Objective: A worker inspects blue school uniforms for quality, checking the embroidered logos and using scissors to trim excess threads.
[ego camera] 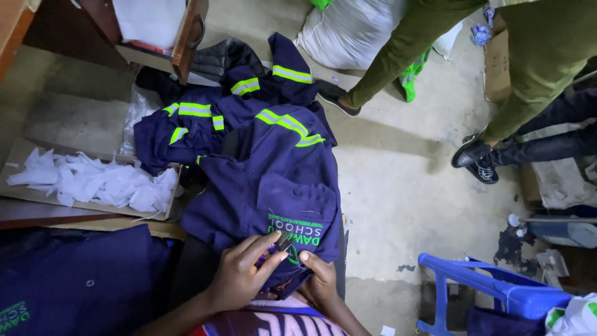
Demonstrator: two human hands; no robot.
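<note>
Hands: your left hand (239,274) and right hand (319,280) pinch the navy jacket (273,180) at its embroidered patch, a small dark tool (283,242) between them.
Jacket: draped over your lap, reflective stripes away.
Risk: tool could snag fabric if stitching slips.
Around: cardboard tray (18,155) of white scraps left, blue plastic chair (491,289) right.

the small dark tool (281,242) under the left hand (239,277) is too small to be identified. the standing person (497,56) is cut off above the legs by the top edge.
</note>
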